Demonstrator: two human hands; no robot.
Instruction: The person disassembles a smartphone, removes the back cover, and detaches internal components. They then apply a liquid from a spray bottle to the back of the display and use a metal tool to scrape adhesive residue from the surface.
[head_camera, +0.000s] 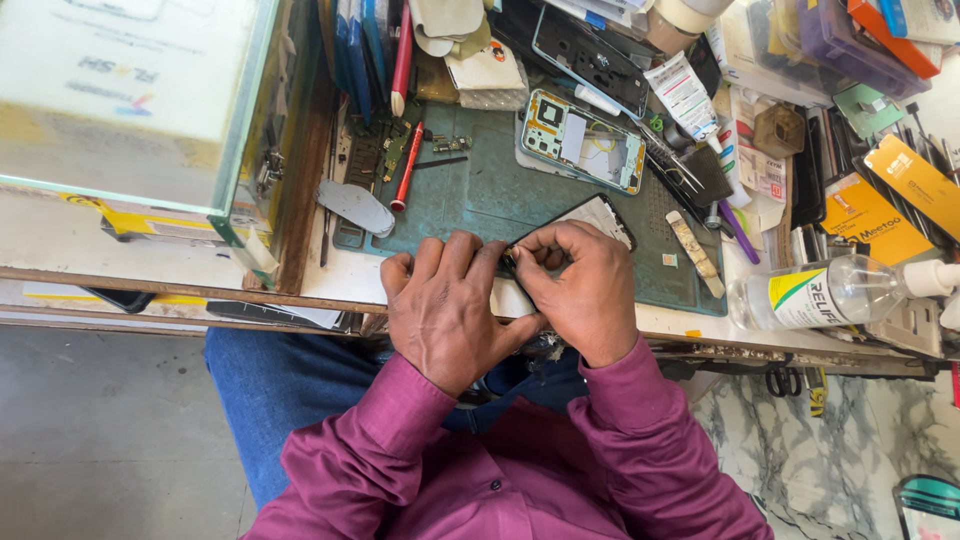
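Evidently a phone panel (585, 222) is being pried at its corner, pinched by left hand (445, 305) and right hand (580, 290). Steady fingertip pressure is probably needed next.

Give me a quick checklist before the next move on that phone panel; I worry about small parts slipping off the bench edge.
1. Both hands on the part: left hand and right hand grip the phone panel. Ok.
2. Panel supported by the green mat: far end rests on it. Ok.
3. Fingertip contact point visible: hidden. Cannot tell.
4. Opened phone frame clear of hands. Ok.
5. Clear bottle lying near the bench edge. Not ok.
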